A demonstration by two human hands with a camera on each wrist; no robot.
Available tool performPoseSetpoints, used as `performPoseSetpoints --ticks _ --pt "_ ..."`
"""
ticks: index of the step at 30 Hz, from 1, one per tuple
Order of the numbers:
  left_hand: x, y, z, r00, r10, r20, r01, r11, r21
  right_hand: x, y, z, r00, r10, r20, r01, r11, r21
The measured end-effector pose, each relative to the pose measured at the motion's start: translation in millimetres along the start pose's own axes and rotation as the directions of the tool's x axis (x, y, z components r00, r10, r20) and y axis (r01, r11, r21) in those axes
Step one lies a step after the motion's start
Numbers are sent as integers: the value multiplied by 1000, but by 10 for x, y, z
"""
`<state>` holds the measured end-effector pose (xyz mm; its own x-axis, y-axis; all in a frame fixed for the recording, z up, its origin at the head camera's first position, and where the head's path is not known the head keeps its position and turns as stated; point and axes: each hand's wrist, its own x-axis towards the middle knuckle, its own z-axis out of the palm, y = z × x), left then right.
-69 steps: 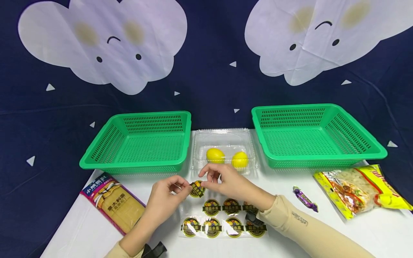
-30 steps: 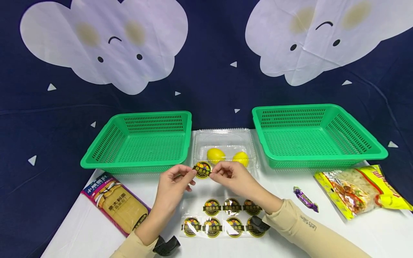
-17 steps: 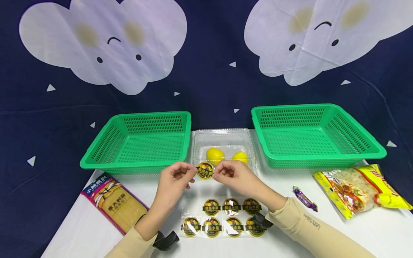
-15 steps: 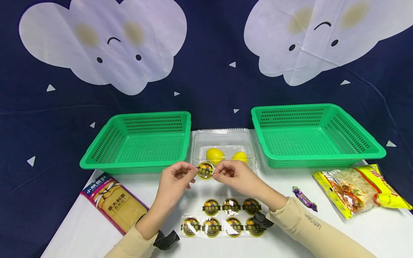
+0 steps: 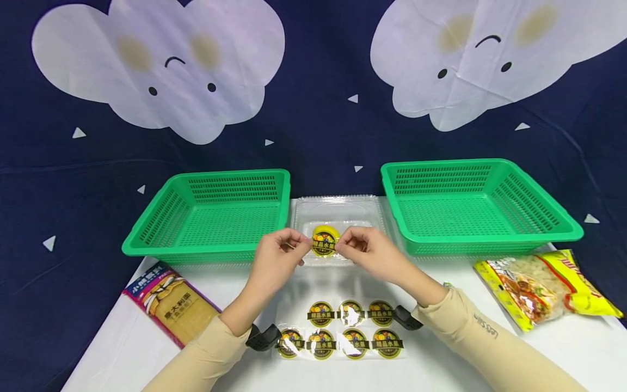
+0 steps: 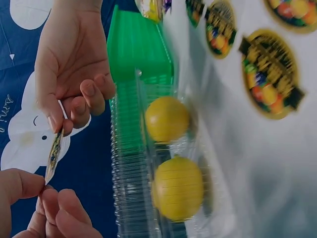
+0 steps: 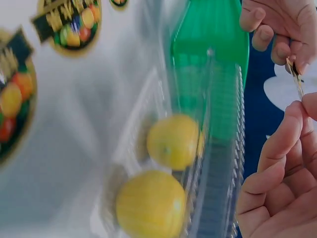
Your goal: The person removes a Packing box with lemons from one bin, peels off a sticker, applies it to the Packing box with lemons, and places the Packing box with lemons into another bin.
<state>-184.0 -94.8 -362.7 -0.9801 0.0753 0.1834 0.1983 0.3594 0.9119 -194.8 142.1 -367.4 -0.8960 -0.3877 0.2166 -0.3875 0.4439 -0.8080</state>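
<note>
Hands at center frame hold 1 round sticker [image 5: 324, 243] stretched between them: my left hand [image 5: 276, 261] pinches its left edge, my right hand [image 5: 374, 258] its right edge, thumbs and forefingers closed on it and the other fingers loosely curled. Gripping by the rims probably keeps the sticky back off my skin. The sticker hangs face toward me, in the air just above the clear plastic box [image 5: 338, 209], which sits in the middle of the frame between 2 green baskets [image 5: 210, 215] [image 5: 477, 204]. In the left wrist view the sticker [image 6: 53, 154] shows edge-on, apart from the box lid, with 2 lemons [image 6: 167, 119] inside the shut box; the right wrist view shows the same thin edge [image 7: 295, 79] between my fingertips. In the lower middle of the frame lies a clear sheet of stickers [image 5: 343, 329], 3 in the upper row and 4 in the lower, on the white table [image 5: 441, 354]. A packet of noodles [image 5: 171, 305] lies at lower left, a yellow snack bag [image 5: 543, 286] at lower right.
</note>
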Motion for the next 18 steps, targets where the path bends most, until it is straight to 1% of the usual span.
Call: performPoseSetpoints --ticks 4,7,11,15,18 --pt "163 86 50 1000 9 21 -11 997 72 76 9 -116 999 27 -38 -30 997 -71" --pt "306 137 96 999 -11 44 5 992 124 161 31 -204 997 43 -62 -50 992 -116" --pt "502 186 145 996 -48 77 35 986 165 316 59 -321 996 64 -61 -73 984 -160" --pt "692 235 180 987 -110 114 85 976 202 459 83 -430 995 92 -32 -97 974 -205" --pt "814 285 203 975 -176 137 140 962 236 546 100 -485 990 139 -1 -135 964 -228"
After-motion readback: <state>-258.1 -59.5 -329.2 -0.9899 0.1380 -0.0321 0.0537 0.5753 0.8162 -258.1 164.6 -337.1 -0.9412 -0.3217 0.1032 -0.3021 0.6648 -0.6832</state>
